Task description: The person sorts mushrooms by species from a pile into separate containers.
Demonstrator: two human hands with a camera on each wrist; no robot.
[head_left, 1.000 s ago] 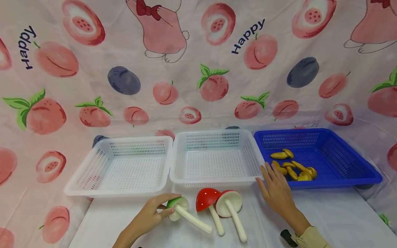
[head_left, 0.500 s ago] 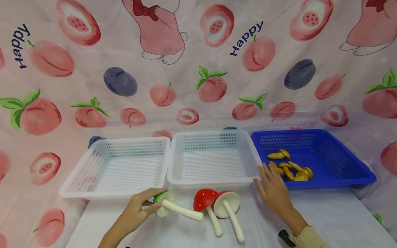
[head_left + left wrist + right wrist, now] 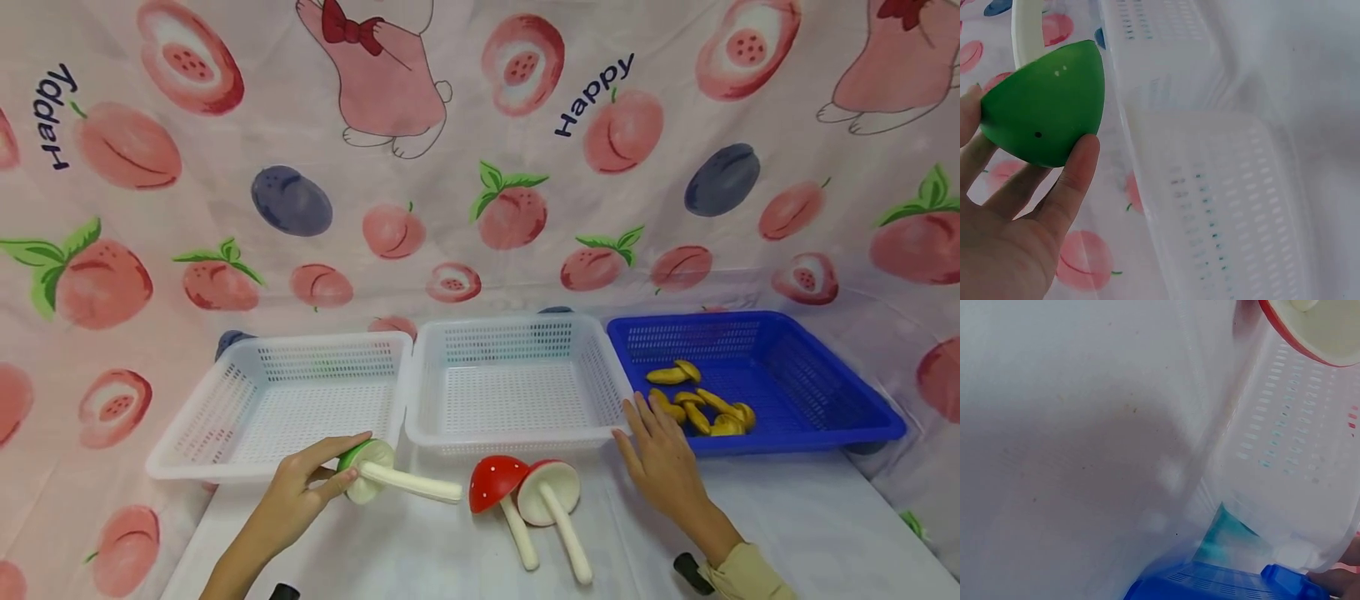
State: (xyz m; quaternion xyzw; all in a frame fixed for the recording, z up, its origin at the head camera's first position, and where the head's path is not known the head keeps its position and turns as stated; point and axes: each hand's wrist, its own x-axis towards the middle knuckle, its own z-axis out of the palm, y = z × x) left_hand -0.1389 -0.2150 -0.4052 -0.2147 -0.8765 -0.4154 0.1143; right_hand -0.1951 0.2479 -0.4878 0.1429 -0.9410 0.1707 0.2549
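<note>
My left hand pinches a toy mushroom by its green cap, thumb on one side and fingers on the other. Its long white stem points right in the head view. The mushroom is held at the front right corner of the left white basket. My right hand rests with extended fingers at the corner where the middle white basket meets the blue basket. Two red-capped mushrooms lie on the cloth between the hands, one with white dots, the other showing its pale underside.
Several yellow-brown mushrooms lie in the blue basket. The three baskets stand side by side along the back of the white cloth. Behind them hangs a pink peach-print curtain.
My left hand has carried the green-capped mushroom left and slightly up, away from the red ones toward the left white basket. My right hand stays at the basket corner.
</note>
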